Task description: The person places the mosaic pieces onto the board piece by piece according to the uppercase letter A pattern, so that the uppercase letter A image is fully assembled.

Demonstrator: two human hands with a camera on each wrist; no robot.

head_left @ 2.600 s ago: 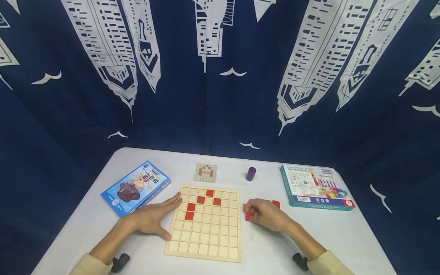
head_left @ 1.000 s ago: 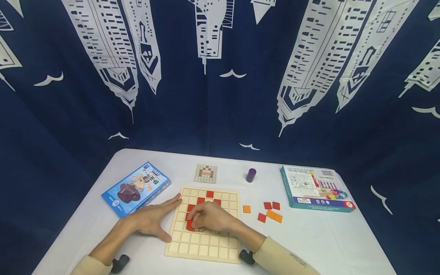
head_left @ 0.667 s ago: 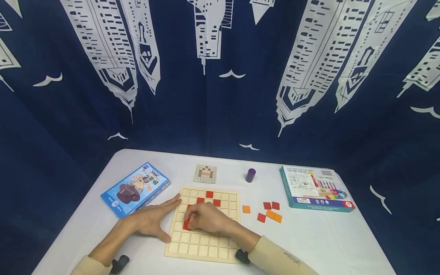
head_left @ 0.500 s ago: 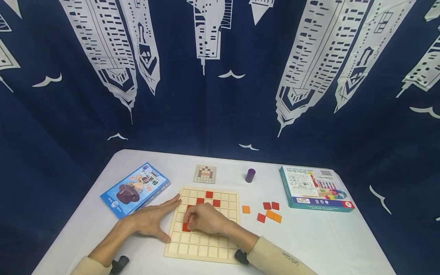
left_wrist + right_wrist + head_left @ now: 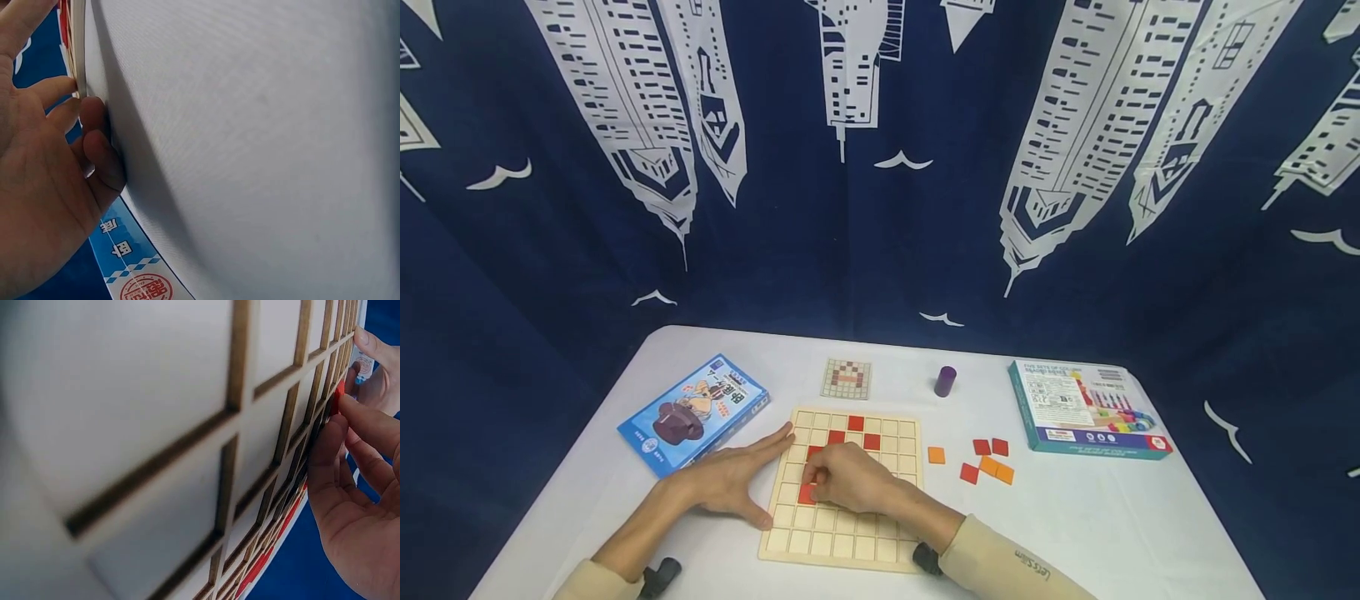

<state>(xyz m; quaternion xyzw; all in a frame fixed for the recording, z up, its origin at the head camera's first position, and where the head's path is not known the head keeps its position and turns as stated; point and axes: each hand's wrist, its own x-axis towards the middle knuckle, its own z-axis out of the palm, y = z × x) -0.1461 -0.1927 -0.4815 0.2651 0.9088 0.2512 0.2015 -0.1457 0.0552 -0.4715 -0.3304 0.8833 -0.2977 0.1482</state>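
A pale wooden grid board (image 5: 811, 567) lies on the white table, with several red tiles (image 5: 856, 423) in its upper cells. Over its left half, my right hand (image 5: 853, 479) pinches a red tile (image 5: 807, 494) between thumb and fingers. That tile lies at a cell near the board's left side, below the other red ones, and its right part is hidden by the fingers. In the right wrist view the fingertips meet at the edge of the tile (image 5: 338, 395). My left hand (image 5: 730, 479) rests with spread fingers against the board's left edge, thumb toward me.
Loose red tiles (image 5: 969, 473) and orange tiles (image 5: 936, 455) lie right of the board. Behind it are a small pattern card (image 5: 847, 379) and a purple cylinder (image 5: 945, 381). A blue box (image 5: 696, 412) lies left, a teal-edged box (image 5: 1090, 408) right.
My right hand has come left from the loose tiles onto the board with a red tile, then shifted slightly left and stayed there. The left hand has kept its place.
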